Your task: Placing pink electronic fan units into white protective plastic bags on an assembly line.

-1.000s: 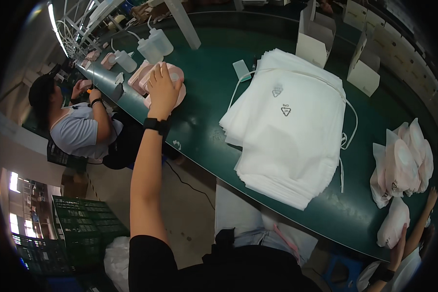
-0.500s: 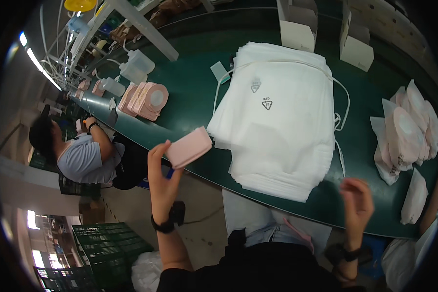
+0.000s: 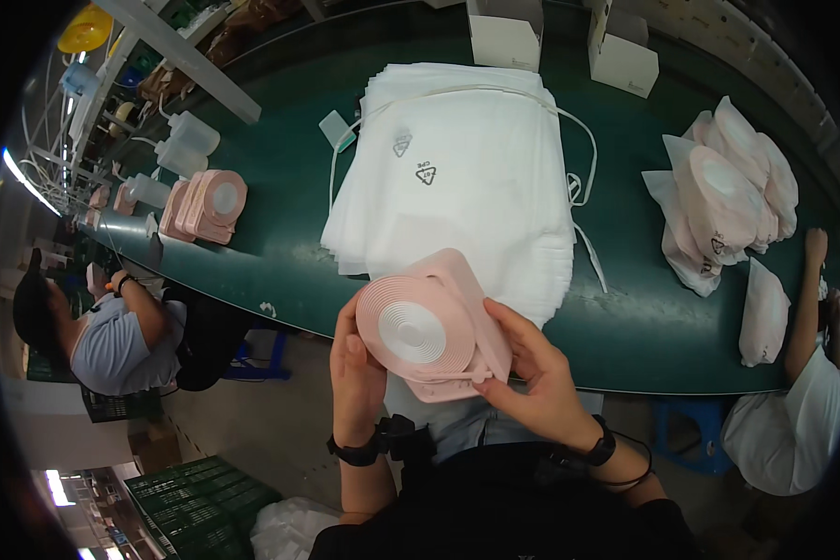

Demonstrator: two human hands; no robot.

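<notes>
A: Both hands on the unit now. Left hand [image 3: 357, 378] is wrapped around the left edge of the pink fan [image 3: 436, 327], fingers curled shut on it. Right hand [image 3: 530, 369] grips the lower right corner, thumb on the front edge.

B: Half a second ago?

A: Only the left hand had it, carrying it in from the left end of the tabletop [image 3: 252, 261]. Right hand was empty and off to the side. So the pickup looks finished; it's being held up in front of the body, above the near edge of the tabletop, just in front of the stack of white bags [image 3: 457, 177].

B: What does it look like?

A: Pale pink square casing, rounded corners. Round front grille of concentric rings faces up at the camera, tilted left. Can't see the back.

B: Around it?

A: More pink fans [image 3: 205, 203] are stacked on the left end of the tabletop, beside translucent bottles [image 3: 185, 145]. Bagged pink units [image 3: 728, 201] are piled on the right, two white boxes [image 3: 560, 42] at the far edge. A seated person in a grey shirt [image 3: 112, 336] on the left, another person's arm [image 3: 805, 299] resting at the right end.
</notes>
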